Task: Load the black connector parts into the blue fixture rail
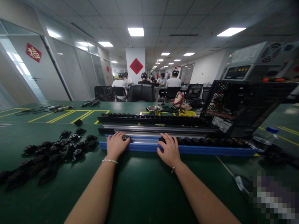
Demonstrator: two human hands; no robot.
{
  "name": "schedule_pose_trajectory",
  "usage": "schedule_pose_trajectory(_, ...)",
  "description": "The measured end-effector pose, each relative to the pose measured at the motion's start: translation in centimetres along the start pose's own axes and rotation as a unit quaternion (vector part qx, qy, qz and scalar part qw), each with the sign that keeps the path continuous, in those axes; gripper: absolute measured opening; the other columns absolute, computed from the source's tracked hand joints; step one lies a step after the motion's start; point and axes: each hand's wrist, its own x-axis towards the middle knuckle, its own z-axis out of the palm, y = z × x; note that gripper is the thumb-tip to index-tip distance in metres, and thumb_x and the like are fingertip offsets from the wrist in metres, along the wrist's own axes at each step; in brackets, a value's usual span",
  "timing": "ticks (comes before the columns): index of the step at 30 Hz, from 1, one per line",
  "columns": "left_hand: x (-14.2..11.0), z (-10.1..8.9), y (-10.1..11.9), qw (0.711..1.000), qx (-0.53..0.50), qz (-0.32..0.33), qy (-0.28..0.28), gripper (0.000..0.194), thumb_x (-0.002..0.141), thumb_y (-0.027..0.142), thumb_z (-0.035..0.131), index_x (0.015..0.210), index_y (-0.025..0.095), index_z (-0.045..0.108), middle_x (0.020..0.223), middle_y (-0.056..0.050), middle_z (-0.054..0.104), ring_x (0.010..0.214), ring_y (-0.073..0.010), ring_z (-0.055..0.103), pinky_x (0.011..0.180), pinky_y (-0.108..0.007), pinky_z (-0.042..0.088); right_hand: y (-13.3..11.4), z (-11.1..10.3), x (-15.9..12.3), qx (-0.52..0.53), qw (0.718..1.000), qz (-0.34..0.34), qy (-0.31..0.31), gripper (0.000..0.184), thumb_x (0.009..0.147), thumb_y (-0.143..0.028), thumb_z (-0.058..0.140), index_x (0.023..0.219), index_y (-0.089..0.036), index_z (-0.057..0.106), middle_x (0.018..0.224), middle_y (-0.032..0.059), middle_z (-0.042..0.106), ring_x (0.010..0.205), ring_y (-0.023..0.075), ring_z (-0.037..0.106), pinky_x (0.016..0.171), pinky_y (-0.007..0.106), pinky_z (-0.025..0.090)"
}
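A long blue rail (pixel 140 147) lies across the green table in front of me. At its left end, my left hand (pixel 116 146) is closed around a small black part with a round top (pixel 125 137), which shows beside the thumb. Farther right, my right hand (pixel 170 151) reaches over the rail's near edge, its fingers bent about another black part (pixel 163 140); the fingers partly hide it. To the right of that hand, a row of similar black parts (pixel 193 141) sits in the rail's channel. Between my hands, a stretch of bare channel is visible.
Loose black parts (pixel 56 152) are heaped at the left. Behind the blue rail lie a grey-black rail (pixel 149 128) and a black rail (pixel 130 116) holding parts. A metal bowl (pixel 154 108) stands beyond. An open computer case (pixel 245 105) and a bottle (pixel 266 135) are at the right.
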Motion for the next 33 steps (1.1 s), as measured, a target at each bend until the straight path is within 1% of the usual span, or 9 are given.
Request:
schedule_pose_trajectory(4,-0.2,0.3,0.2,0.999,-0.016,-0.025,0.029,0.044,0.08,0.045,0.043,0.114,0.025,0.063,0.129,-0.002,0.058,0.126,-0.0269,0.041,0.11,-0.053,0.012,0.0,-0.1,0.0,0.001,1.0,0.001,-0.001,0.016,0.078,-0.028,0.054,0.089,-0.027,0.066,0.135,0.0041,0.048,0.13,0.026,0.034,0.11,0.052,0.014)
schedule_pose_trajectory(9,-0.1,0.8,-0.1,0.998,-0.023,-0.03,0.049,0.043,0.079,0.044,0.043,0.113,0.027,0.064,0.127,-0.002,0.059,0.127,-0.0294,0.039,0.109,-0.058,0.006,-0.1,-0.1,0.1,0.003,1.0,0.004,-0.006,0.016,0.078,-0.028,0.054,0.089,-0.027,0.066,0.135,0.004,0.048,0.13,0.0257,0.034,0.11,0.052,0.014)
schedule_pose_trajectory(18,0.1,0.7,-0.8,0.998,-0.014,-0.04,0.041,0.046,0.079,0.044,0.041,0.115,0.025,0.062,0.129,-0.002,0.058,0.128,-0.0287,0.038,0.109,-0.058,0.009,0.0,-0.1,0.0,0.002,1.0,0.004,-0.003,0.017,0.078,-0.029,0.054,0.09,-0.027,0.066,0.135,0.0035,0.048,0.13,0.0252,0.034,0.11,0.052,0.014)
schedule_pose_trajectory(23,0.4,0.7,-1.7,0.998,-0.001,-0.06,0.026,0.048,0.08,0.047,0.038,0.118,0.027,0.06,0.134,-0.002,0.053,0.13,-0.0299,0.035,0.107,-0.062,0.008,0.1,0.1,0.0,0.001,1.0,0.002,0.001,0.017,0.078,-0.029,0.054,0.09,-0.027,0.066,0.135,0.0036,0.048,0.13,0.0251,0.034,0.11,0.052,0.013)
schedule_pose_trajectory(29,0.9,0.7,-3.3,0.996,0.01,-0.091,0.011,0.051,0.08,0.051,0.035,0.122,0.032,0.056,0.139,0.001,0.048,0.133,-0.0321,0.028,0.105,-0.067,0.005,0.0,0.0,0.0,0.004,1.0,0.002,0.002,0.016,0.078,-0.028,0.053,0.089,-0.027,0.065,0.136,0.0032,0.048,0.13,0.025,0.034,0.111,0.051,0.013)
schedule_pose_trajectory(31,0.9,0.6,-3.8,0.994,0.009,-0.107,0.001,0.053,0.08,0.053,0.035,0.124,0.032,0.055,0.141,0.0,0.045,0.134,-0.0323,0.026,0.104,-0.068,0.008,0.0,-0.1,0.0,0.007,1.0,0.003,0.002,0.016,0.078,-0.028,0.053,0.089,-0.027,0.065,0.136,0.0033,0.048,0.13,0.025,0.033,0.111,0.051,0.013)
schedule_pose_trajectory(33,1.0,0.5,-4.0,0.993,0.006,-0.114,-0.003,0.055,0.08,0.054,0.035,0.125,0.031,0.054,0.142,0.0,0.044,0.134,-0.0314,0.027,0.104,-0.065,0.016,0.0,-0.1,0.0,0.009,1.0,0.003,0.003,0.016,0.078,-0.028,0.053,0.089,-0.027,0.065,0.136,0.0034,0.048,0.13,0.025,0.034,0.111,0.051,0.012)
